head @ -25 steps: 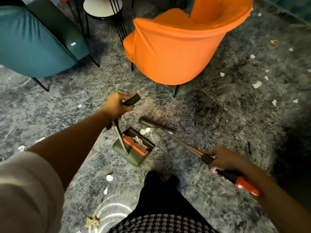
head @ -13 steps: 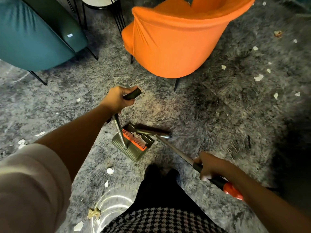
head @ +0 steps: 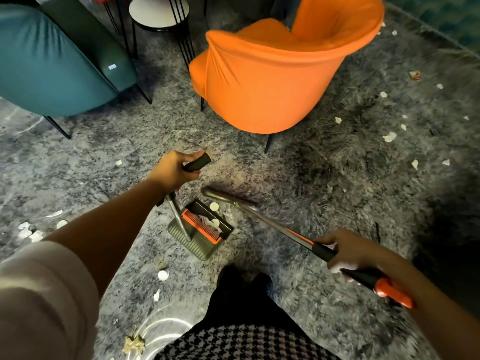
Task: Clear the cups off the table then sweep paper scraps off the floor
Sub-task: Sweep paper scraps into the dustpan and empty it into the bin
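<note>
Grey carpet (head: 337, 203); left hand (head: 171, 170) curled round dustpan handle (head: 198, 162), right hand (head: 348, 252) apparently clamped on broom pole (head: 272, 222).

I'm reaching forward with my left hand (head: 172, 171), gripping the dustpan handle (head: 199, 162); my right hand (head: 348, 252) is clutching the broom (head: 272, 224), wrist seemingly bent.

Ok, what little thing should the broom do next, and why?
Probably a short pull of the broom toward the dustpan. A round white scrap sits right at the pan's mouth, close to the broom's head, while the left hand holds the pan's handle and the right hand grips the broom.
</note>
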Demonstrator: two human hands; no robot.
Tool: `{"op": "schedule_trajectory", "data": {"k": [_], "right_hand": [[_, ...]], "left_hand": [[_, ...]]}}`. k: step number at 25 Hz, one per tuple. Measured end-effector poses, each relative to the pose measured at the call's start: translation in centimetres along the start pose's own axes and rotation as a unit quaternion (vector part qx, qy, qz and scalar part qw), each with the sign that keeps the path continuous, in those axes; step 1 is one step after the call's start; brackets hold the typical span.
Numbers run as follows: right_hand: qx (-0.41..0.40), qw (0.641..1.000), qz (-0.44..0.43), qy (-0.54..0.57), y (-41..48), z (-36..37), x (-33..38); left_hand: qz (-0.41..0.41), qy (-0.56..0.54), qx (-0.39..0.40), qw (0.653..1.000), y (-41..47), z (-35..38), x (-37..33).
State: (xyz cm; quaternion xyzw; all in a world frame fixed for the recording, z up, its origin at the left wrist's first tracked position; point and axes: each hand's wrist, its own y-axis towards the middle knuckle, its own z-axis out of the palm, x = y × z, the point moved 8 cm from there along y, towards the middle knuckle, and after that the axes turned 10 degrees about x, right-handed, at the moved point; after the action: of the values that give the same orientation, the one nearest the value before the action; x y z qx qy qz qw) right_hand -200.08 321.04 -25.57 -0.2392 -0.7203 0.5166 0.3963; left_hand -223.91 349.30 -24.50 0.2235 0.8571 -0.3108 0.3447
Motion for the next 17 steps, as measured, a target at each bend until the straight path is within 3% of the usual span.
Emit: {"op": "schedule_trajectory", "data": {"k": [4,8,10,13,17], "right_hand": [[-0.024,0.999,-0.005,0.028,1.5,-1.5,1.1],[-0.048,0.997,0.017,-0.058,5.4,-2.9,3.0],[-0.023,0.997,0.035,-0.066,7.7,-2.4,3.0],[0.035,0.996,0.075,0.028,10.0,-1.6,1.1],[0.079,0.962,0.131,0.226,12.0,-2.4,-1.5]], "left_hand": [[-0.031,0.0,0.007,0.999,-1.0,-0.4,2.6],[-0.026,0.037,-0.012,0.999,-1.8,-0.9,3.1],[-0.028,0.039,-0.022,0.999,-2.3,-1.0,3.4],[-0.043,0.034,-0.025,0.998,-2.9,-0.7,4.1],[-0.11,-0.049,-0.059,0.991,-4.9,1.3,5.1]]}}
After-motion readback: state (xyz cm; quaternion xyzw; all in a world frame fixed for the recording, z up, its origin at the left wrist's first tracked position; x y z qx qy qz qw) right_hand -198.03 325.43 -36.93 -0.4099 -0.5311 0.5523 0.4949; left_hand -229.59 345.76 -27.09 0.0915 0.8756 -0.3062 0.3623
